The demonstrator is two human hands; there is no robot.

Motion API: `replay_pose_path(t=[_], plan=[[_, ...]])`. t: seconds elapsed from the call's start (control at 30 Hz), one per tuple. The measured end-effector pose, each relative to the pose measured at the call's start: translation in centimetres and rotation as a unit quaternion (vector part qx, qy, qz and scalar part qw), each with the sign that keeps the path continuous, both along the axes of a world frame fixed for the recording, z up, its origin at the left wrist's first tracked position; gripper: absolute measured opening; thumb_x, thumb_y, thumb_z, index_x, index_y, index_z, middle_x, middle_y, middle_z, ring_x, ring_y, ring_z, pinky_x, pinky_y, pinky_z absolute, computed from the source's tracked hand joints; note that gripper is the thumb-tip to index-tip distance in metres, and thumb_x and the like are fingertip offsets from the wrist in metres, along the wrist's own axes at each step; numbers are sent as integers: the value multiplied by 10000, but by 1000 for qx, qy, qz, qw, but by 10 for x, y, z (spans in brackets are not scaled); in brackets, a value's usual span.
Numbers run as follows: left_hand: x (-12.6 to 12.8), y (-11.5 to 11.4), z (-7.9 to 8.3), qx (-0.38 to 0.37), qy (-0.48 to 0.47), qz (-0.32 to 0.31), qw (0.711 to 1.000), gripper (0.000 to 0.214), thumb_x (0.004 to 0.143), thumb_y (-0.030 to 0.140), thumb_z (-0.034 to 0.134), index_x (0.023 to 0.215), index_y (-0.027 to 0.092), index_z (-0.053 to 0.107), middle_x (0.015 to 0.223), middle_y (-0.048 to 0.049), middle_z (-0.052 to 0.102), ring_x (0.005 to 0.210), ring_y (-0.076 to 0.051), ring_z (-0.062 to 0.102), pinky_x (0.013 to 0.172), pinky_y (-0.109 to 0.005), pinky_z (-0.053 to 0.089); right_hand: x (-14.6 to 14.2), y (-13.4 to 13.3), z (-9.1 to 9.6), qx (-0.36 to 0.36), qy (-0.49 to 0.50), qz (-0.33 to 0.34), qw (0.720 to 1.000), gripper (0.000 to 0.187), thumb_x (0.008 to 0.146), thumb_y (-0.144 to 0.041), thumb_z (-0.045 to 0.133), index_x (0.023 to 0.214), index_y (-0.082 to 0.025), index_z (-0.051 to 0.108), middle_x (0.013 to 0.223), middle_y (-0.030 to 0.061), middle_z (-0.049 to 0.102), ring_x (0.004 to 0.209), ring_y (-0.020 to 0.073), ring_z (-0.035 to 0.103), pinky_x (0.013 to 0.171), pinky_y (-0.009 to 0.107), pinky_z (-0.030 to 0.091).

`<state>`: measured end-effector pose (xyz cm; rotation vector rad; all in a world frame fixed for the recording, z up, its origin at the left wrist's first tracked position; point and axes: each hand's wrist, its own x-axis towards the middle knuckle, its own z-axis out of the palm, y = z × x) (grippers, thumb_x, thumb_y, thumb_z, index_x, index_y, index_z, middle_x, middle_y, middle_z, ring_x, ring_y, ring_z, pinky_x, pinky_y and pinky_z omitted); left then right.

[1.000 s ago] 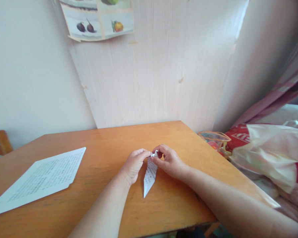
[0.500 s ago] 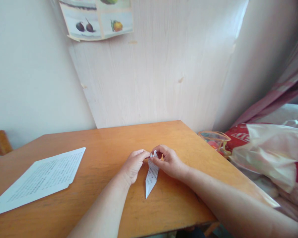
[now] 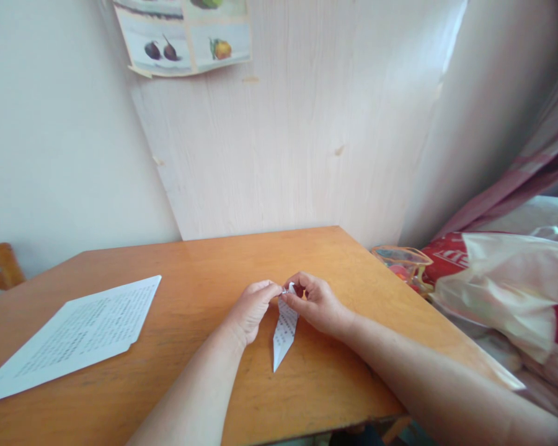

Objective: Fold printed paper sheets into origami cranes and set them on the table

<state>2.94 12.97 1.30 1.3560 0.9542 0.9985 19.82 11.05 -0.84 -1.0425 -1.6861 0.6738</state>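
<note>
A narrow folded paper [image 3: 285, 325] with printed text stretches over the wooden table [image 3: 204, 266], its sharp point toward me. At its far end my left hand [image 3: 255, 308] pinches the paper between thumb and fingers. My right hand [image 3: 318, 306] grips the same end from the other side, thumb on top and fingers curled behind. Both sets of fingertips nearly meet, and they hide part of the folds there.
Printed sheets [image 3: 84, 334] lie on the table's left side. Beyond the right edge are an orange-rimmed basket [image 3: 402, 257] and a pale plastic bag [image 3: 502, 285]. A chair [image 3: 2, 266] stands at far left. A panel with fruit pictures [image 3: 190, 43] backs the table.
Almost nothing differs. Both hands keep their hold on the folded paper, and the whole view has shifted very slightly.
</note>
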Motion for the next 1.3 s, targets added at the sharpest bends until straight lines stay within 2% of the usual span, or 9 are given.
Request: replay_pose_path(t=[0.67, 0.87, 1.3], plan=[[3, -2, 3, -17, -27, 8, 999, 189, 665, 289, 653, 536, 191, 555, 582, 26, 521, 645, -148, 421, 663, -293, 331, -3, 0, -3, -3, 35, 19, 999, 89, 864, -279, 657, 833, -199, 631, 723, -27, 607, 666, 125, 538, 610, 234, 418], [3, 1, -1, -38, -43, 10, 998, 146, 692, 295, 619, 600, 182, 611, 644, -9, 608, 658, -166, 500, 678, -307, 367, -3, 0, -4, -5, 43, 30, 999, 100, 872, -289, 657, 847, -197, 626, 726, -28, 599, 662, 125, 527, 602, 234, 416], [2, 0, -1, -26, -36, 5, 999, 158, 693, 272, 645, 565, 188, 605, 610, 15, 569, 658, -152, 456, 682, -294, 351, -3, -1, -2, -10, 44, 27, 999, 149, 871, -343, 662, 838, -204, 621, 717, -27, 592, 660, 126, 516, 600, 235, 407]])
